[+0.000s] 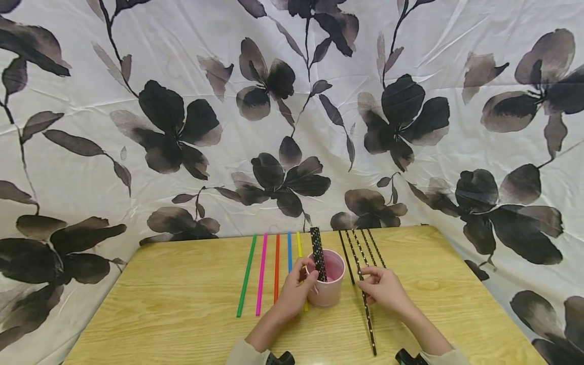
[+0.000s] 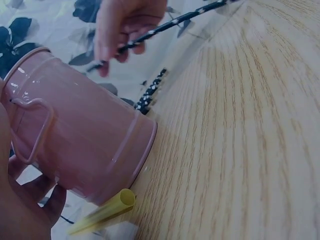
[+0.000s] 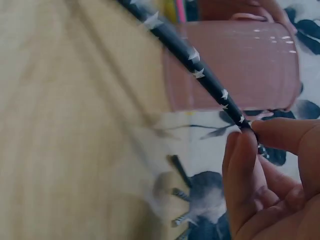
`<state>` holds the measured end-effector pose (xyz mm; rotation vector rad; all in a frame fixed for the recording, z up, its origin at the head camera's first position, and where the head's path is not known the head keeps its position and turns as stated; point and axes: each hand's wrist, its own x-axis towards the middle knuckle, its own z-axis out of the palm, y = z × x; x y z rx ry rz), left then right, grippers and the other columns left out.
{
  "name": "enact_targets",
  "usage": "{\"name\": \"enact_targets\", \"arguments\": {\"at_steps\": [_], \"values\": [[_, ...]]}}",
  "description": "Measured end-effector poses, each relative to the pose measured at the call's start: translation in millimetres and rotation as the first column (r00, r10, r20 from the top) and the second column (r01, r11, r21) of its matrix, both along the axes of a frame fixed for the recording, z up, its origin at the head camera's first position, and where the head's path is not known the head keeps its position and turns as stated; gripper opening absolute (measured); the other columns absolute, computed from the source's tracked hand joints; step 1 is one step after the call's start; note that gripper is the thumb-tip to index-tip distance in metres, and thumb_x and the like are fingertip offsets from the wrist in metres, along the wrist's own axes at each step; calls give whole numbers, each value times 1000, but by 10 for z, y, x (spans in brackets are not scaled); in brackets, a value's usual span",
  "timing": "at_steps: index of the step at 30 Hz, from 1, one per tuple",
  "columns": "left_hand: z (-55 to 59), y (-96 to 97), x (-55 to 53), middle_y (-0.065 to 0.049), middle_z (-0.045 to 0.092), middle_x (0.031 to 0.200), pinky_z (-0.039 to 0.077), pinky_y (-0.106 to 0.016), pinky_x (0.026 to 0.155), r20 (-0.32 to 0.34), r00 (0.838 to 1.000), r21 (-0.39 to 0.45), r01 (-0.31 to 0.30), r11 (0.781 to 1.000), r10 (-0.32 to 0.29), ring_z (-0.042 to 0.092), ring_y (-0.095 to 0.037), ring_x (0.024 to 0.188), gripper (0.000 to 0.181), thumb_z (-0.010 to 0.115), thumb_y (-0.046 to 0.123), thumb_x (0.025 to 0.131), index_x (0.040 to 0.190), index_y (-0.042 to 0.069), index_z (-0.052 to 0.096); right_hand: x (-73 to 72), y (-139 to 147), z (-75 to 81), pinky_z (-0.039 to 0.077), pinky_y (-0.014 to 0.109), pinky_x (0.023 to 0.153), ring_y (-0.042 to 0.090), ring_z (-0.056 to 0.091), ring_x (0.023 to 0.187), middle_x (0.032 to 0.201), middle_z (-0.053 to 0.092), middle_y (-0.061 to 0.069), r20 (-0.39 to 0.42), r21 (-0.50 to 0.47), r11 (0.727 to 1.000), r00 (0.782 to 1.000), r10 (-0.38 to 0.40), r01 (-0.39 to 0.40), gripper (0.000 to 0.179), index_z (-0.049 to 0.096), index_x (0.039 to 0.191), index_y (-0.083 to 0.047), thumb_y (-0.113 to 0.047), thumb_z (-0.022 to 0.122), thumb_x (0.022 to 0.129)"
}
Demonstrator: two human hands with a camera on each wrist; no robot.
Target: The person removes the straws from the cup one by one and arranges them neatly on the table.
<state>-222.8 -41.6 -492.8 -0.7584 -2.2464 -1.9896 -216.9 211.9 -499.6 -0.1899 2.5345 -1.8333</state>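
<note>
A pink cup (image 1: 327,296) with small side handles stands on the table, and my left hand (image 1: 296,289) grips it at its left side. Inside it leans a broad black piece with white specks (image 1: 317,248); whether this is one straw or more, I cannot tell. Right of the cup, my right hand (image 1: 383,289) pinches a black straw with white stars (image 3: 199,73) between thumb and fingertips. That straw is raised and slants towards the near edge. In the left wrist view, the end of a yellow straw (image 2: 120,202) shows beside the cup's base.
Left of the cup lie a green straw (image 1: 247,276), a pink straw (image 1: 262,274), a red straw (image 1: 276,268) and a blue straw (image 1: 289,251). Several dark patterned straws (image 1: 375,246) lie to its right on the wooden table (image 1: 182,304). A floral cloth (image 1: 292,121) hangs behind.
</note>
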Motion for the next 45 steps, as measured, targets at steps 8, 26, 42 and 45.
{"name": "enact_targets", "arguments": {"at_steps": [8, 26, 42, 45], "values": [[30, 4, -2, -18, 50, 125, 45, -40, 88, -19, 1000, -5, -12, 1000, 11, 56, -29, 103, 16, 49, 8, 101, 115, -1, 46, 54, -19, -127, 51, 32, 45, 17, 56, 47, 74, 67, 8, 20, 140, 986, 996, 86, -88, 43, 57, 117, 11, -4, 74, 81], [34, 5, -25, -20, 52, 124, 43, -36, 88, -61, 998, 0, -10, 1000, 10, 56, -23, 96, 19, 53, 9, 100, 114, -3, 48, 132, 15, -226, 53, 35, 45, 16, 58, 48, 69, 62, 7, 55, 176, 979, 994, 96, -104, 32, 55, 101, 2, -2, 76, 77], [-283, 0, -215, -13, 46, 142, 42, -43, 95, -53, 998, 2, -24, 1000, 24, 54, -30, 114, 16, 50, 15, 102, 116, 7, 49, 147, 29, -204, 52, 35, 45, 15, 58, 48, 69, 63, 6, 70, 177, 974, 989, 131, -141, 21, 60, 90, 1, 0, 76, 77], [-301, -4, -221, -11, 45, 143, 42, -41, 95, -44, 999, 4, -23, 1000, 23, 55, -28, 113, 16, 51, 19, 102, 116, 10, 49, 152, 32, -208, 52, 35, 45, 15, 57, 48, 69, 63, 6, 75, 177, 974, 988, 133, -145, 20, 61, 90, 1, 0, 76, 78]]}}
